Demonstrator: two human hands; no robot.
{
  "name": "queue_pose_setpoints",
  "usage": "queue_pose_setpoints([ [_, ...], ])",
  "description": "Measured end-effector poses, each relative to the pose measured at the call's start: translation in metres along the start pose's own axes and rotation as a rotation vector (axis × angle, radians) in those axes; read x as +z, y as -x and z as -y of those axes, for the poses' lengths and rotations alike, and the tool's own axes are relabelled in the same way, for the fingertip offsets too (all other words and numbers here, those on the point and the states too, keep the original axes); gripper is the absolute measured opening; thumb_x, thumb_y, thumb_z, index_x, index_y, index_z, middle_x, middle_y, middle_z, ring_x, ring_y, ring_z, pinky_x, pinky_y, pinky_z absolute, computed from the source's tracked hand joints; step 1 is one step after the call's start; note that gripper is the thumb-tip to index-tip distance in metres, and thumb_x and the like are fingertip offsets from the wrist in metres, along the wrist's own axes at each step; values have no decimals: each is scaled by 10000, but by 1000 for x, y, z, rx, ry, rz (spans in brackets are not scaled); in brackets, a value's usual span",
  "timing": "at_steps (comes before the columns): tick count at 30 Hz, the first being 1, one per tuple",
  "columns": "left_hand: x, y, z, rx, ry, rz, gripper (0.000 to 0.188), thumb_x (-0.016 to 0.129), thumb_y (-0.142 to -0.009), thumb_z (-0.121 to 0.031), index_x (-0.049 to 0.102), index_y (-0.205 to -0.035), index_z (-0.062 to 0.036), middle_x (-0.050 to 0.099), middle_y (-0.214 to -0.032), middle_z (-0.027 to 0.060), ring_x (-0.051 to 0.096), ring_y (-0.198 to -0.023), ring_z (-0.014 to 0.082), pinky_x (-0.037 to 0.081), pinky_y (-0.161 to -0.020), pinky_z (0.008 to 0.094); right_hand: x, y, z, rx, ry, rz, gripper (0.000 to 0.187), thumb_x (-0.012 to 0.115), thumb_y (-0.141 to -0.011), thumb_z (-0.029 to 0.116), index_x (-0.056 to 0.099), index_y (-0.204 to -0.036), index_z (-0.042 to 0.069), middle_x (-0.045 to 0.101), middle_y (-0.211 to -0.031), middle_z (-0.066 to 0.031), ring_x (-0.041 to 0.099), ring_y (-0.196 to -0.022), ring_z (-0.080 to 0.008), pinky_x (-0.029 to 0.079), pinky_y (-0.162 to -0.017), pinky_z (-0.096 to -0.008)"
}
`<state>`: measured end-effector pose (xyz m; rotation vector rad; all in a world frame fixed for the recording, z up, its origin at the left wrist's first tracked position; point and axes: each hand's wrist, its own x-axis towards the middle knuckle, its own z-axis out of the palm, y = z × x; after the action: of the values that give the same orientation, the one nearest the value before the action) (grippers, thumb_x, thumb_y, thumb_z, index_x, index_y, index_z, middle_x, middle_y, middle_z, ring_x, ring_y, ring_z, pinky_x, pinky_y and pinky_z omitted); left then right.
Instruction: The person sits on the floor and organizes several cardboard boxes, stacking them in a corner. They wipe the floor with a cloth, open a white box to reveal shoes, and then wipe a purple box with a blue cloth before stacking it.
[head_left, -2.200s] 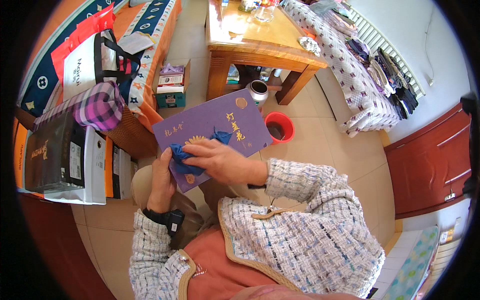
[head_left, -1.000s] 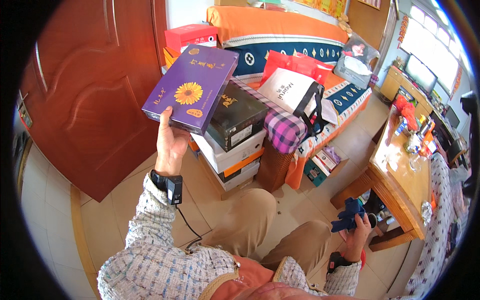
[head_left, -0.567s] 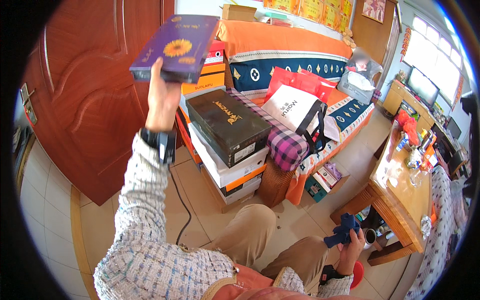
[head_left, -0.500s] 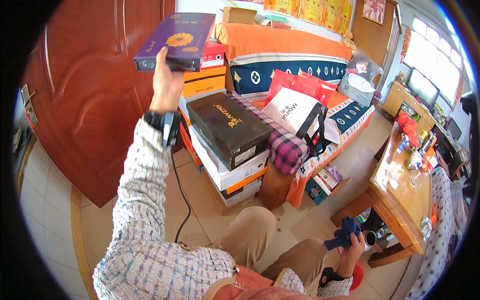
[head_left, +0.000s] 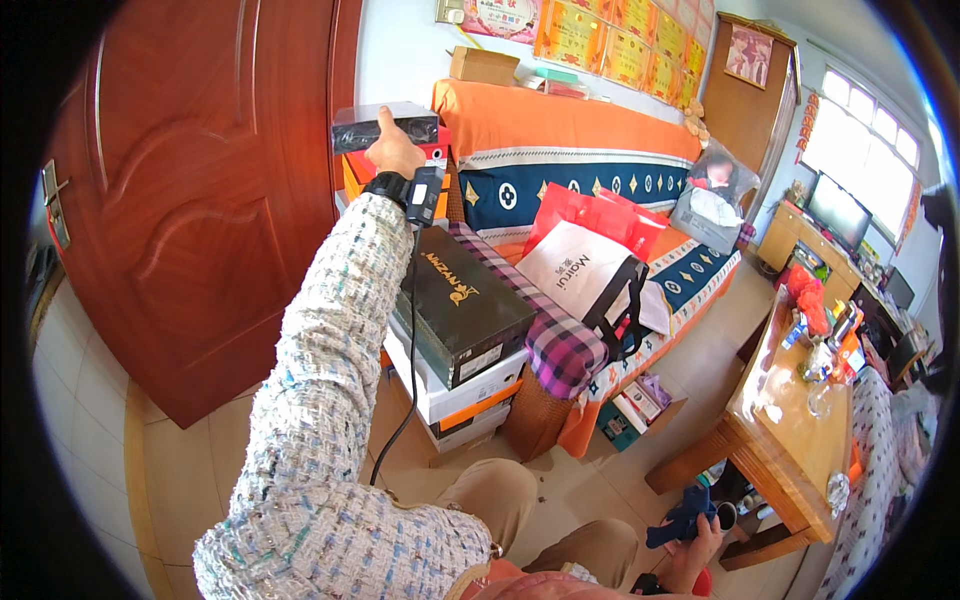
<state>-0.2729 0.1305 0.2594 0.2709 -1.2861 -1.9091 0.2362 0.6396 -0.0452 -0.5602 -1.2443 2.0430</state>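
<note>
My left hand [head_left: 396, 156] reaches far forward, its fingers on the near side of a dark purple flat box [head_left: 350, 132]. The box lies level at the top of the rear stack, over a red shoebox [head_left: 440, 152] and an orange box [head_left: 352, 178]; whether its full weight rests there I cannot tell. My right hand [head_left: 698, 546] is low at the right by my knee, closed on a bunched navy blue cloth [head_left: 684, 517].
A black shoebox [head_left: 462, 305] tops a nearer stack of boxes beside the sofa [head_left: 570, 120]. White and red bags [head_left: 580, 265] lie on the sofa. A wooden door [head_left: 200, 200] stands at left, a wooden table [head_left: 770, 420] at right. A black cable [head_left: 408, 385] hangs from my left wrist.
My left hand has gone forward and down with the purple box, which has tipped from showing its printed top to lying level on the stack. My right hand, still holding the cloth, sits lower in view.
</note>
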Motion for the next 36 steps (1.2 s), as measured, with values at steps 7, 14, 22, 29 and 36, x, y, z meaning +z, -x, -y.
queue_pose_setpoints([
  [7,3,-61,42,-424,363,448,618,686,-919,-386,458,-1268,71,540,-1138,270,600,-1035,417,568,-831,497,1,-11,-6,-129,161,-33,291,500,-890,62,572,-1151,-43,677,-954,-198,685,-778,-302,593,-649,-423],
  [14,-68,-53,54,390,-496,-152,744,823,-797,-299,450,-1319,79,596,-1194,228,620,-1108,288,508,-906,353,17,-8,2,-104,207,-96,256,523,-879,57,606,-1108,-26,675,-929,-118,667,-782,-208,556,-700,-310],
  [22,-52,-84,34,511,-631,113,638,731,-885,-290,475,-1441,-112,612,-1316,164,588,-1209,299,467,-1009,371,22,-23,11,-159,330,-132,210,593,-885,83,623,-1073,-7,645,-910,-49,620,-787,-161,516,-725,-282],
  [29,-27,-104,41,562,-825,57,668,713,-876,-357,464,-1433,-87,601,-1327,180,603,-1192,312,487,-969,391,20,-19,12,-158,331,-86,213,600,-888,89,633,-1081,7,657,-929,-48,622,-798,-156,511,-728,-278],
  [36,-17,-124,54,522,-838,53,663,673,-903,-365,428,-1454,-89,547,-1381,187,559,-1236,343,465,-1005,412,7,-24,12,-113,313,-211,216,570,-883,61,629,-1085,12,662,-937,-51,630,-805,-162,519,-715,-278],
])
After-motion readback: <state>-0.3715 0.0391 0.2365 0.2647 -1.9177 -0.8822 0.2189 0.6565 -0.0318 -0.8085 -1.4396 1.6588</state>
